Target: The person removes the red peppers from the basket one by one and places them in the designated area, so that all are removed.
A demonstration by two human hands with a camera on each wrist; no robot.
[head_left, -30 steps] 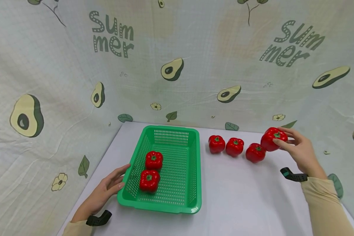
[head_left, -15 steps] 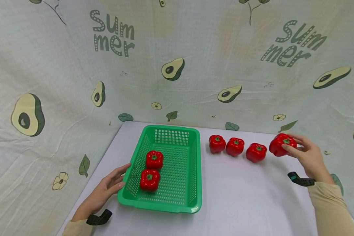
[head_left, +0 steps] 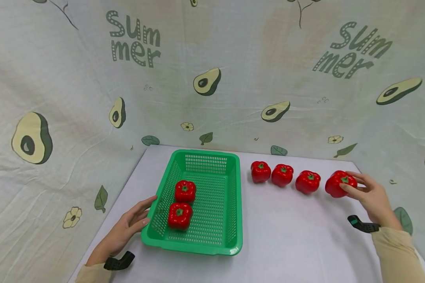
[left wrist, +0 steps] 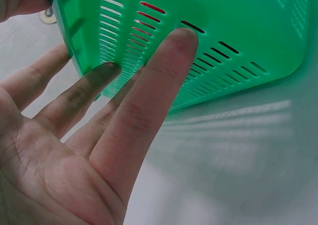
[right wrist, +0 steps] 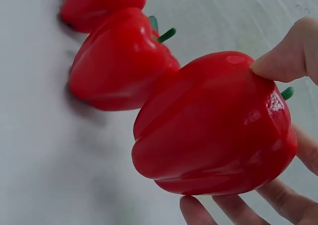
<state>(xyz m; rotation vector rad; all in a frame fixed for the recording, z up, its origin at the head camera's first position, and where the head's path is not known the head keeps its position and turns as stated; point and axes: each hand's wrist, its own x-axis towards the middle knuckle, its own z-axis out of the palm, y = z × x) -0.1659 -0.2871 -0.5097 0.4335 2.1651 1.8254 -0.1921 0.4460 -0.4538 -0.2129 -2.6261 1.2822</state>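
Observation:
At the right end of the row, my right hand [head_left: 372, 196] grips a red bell pepper [head_left: 337, 184] between thumb and fingers, close over the table. The right wrist view shows the thumb on top of this pepper [right wrist: 213, 130] near its green stem, with fingertips below. My left hand [head_left: 125, 228] rests its fairly straight fingers against the left outer wall of a green plastic basket [head_left: 233, 220]. In the left wrist view, fingertips touch the slotted basket wall [left wrist: 238, 16]. Two red bell peppers sit inside, one farther back [head_left: 185, 192] and one nearer [head_left: 180, 216].
Three more red bell peppers stand on the white table [head_left: 279, 236] right of the basket: a left one [head_left: 260, 171], a middle one [head_left: 282, 175] and a right one [head_left: 307, 182]. A printed cloth [head_left: 233, 47] hangs behind and at both sides.
My right hand has moved right and then down with its bell pepper, away from the neighbouring pepper and closer to the table. My left hand and the basket have stayed put.

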